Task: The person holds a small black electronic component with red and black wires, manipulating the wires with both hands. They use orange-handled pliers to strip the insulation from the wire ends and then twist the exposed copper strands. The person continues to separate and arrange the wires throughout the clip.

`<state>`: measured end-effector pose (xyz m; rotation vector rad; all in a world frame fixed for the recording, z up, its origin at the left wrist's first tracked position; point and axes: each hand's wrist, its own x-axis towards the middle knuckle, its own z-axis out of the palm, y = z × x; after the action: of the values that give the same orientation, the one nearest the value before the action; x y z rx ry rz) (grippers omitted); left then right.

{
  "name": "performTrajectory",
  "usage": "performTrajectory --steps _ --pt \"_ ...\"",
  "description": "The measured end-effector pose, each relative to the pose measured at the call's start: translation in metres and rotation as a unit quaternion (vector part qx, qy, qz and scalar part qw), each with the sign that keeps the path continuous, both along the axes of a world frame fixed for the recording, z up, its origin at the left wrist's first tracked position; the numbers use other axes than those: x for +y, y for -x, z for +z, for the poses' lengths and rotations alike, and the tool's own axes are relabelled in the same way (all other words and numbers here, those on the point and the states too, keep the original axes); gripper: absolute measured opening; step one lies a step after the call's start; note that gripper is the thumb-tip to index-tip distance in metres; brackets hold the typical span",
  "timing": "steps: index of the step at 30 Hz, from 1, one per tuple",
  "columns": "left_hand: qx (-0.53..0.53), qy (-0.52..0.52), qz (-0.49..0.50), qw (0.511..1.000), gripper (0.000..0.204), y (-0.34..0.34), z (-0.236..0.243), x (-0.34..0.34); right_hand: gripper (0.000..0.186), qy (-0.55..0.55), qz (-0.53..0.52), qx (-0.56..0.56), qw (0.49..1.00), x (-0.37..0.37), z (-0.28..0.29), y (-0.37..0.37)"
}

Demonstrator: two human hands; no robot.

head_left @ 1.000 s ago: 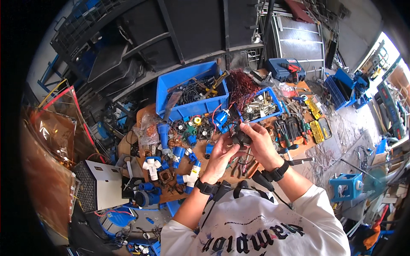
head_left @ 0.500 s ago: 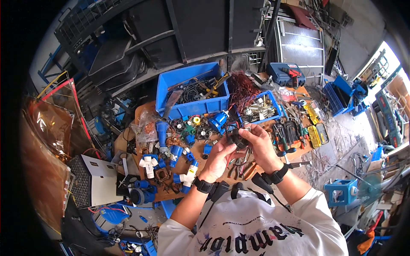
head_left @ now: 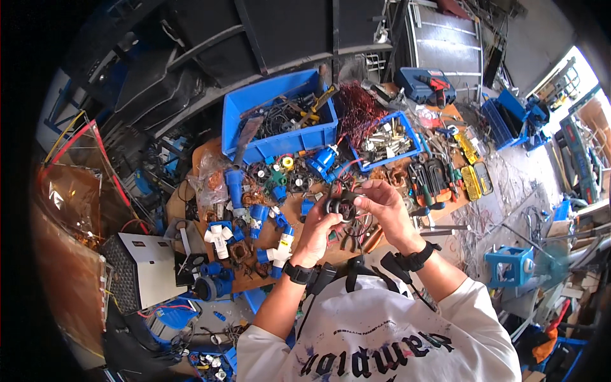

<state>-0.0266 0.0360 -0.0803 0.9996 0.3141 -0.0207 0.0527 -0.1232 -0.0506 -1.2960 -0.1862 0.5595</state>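
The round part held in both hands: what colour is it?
The round part is mostly black, seen best in the head view.

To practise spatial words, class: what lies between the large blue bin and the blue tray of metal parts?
In the head view, a tangle of dark red strands lies between the bin and tray.

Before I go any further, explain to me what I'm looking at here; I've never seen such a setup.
There is no robot here. A wide fisheye camera on a person's head looks down, so straight edges bend near the rim. The white shirt at the bottom is the wearer's own. The left hand and right hand, both bare, hold a dark, rounded part between them. Beneath is a cluttered wooden table with a large blue bin, a smaller blue tray of metal pieces, a dark red wire tangle and blue-and-white fittings.
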Motion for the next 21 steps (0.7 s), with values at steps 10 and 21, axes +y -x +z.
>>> performTrajectory --steps 10,21 --pt "0.053 0.002 -0.078 0.996 0.036 -0.015 -0.048 0.019 0.016 -0.128 -0.108 0.298 0.940 0.007 -0.066 -0.008" --pt "0.186 -0.003 -0.099 0.978 0.043 -0.023 -0.147 0.030 0.024 -0.092 -0.108 0.359 0.922 0.025 -0.184 -0.013"
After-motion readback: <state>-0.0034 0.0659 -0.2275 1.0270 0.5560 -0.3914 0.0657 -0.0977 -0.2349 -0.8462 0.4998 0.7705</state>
